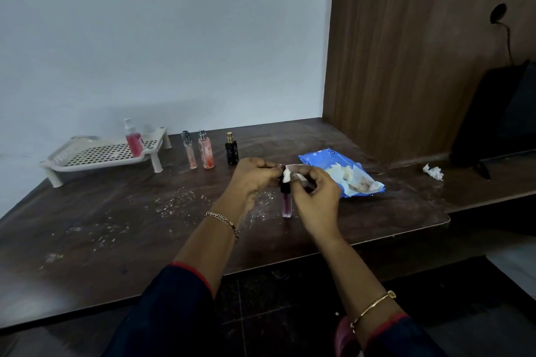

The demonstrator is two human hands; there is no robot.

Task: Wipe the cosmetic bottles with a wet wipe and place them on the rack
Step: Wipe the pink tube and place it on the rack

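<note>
The dark wooden bench (145,240) fills the lower half of the view, its surface strewn with pale crumbs and flecks toward 9 o'clock; a wood-panelled wall (406,66) rises at 2 o'clock, with a dark screen (499,113) leaning at 3 o'clock; the white perforated rack (98,153) stands on short legs at 10 o'clock, and one pink spray bottle (134,139) stands upright on its right part; just right of the rack, on the bench, stand three more bottles in a row: a slim clear one (189,151), a pink-tinted one (206,151) and a black one with a gold cap (231,149); the blue wet wipe packet (339,174) lies open at 2 o'clock from the hands, white wipes showing at its mouth; a crumpled white wipe (433,171) lies well apart at 3 o'clock; at centre, the left hand (252,180) has its grip closed around the black cap of a small pink tube bottle (286,203), which hangs upright just above or on the bench, I cannot tell which; the right hand (316,197) pinches a small white wet wipe (287,174) against the cap's top; each wrist bears a gold bracelet
</note>
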